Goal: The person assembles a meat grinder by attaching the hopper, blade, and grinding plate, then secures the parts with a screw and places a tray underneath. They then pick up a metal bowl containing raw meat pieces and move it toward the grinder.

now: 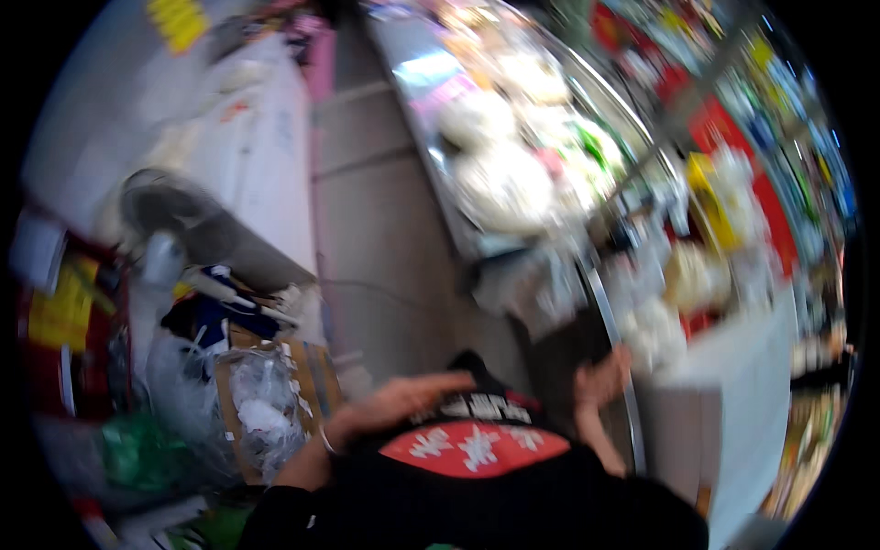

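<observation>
The picture is smeared by motion. My left hand [403, 399] lies flat with its fingers stretched out in front of my black top [477, 500], which has a red patch, and it holds nothing. A thin bracelet sits on that wrist. My right hand [600, 380] is raised beside the chrome rail [612, 339] of a glass display counter [513, 156]. Blur hides whether its fingers grip the rail or anything else.
The counter holds pale bagged foods. A grey tiled aisle [376, 229] runs ahead. On the left are a cardboard box of plastic bags [266, 403], a fan [165, 215] and a white cabinet [261, 156]. A white counter top [742, 376] and shelves of colourful goods are on the right.
</observation>
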Demonstrator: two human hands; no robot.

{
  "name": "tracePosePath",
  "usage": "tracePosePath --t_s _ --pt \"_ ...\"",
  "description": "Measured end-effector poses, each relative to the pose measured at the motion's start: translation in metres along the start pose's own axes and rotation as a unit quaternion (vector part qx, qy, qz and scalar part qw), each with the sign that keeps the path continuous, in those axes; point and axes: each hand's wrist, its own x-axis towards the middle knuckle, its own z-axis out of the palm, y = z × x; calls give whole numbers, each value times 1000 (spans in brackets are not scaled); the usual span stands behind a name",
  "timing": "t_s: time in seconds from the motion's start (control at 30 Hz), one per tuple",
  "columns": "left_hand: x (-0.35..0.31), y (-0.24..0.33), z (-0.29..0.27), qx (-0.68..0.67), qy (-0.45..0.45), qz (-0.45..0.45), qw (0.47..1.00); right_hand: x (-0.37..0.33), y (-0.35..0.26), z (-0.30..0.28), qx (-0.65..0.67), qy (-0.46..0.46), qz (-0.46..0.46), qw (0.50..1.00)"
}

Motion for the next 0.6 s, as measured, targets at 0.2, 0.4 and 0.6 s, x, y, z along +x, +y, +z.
tracePosePath --t_s 0.2,0.4,0.6 --pt "38 2 35 98 -111 -55 987 15 -17 -6 88 14 -7 996" --pt "43 -14 47 -25 161 -30 986 14 6 -35 327 23 -7 945" --pt "64 -28 76 -82 289 -86 950 32 28 -79 344 66 -19 937"
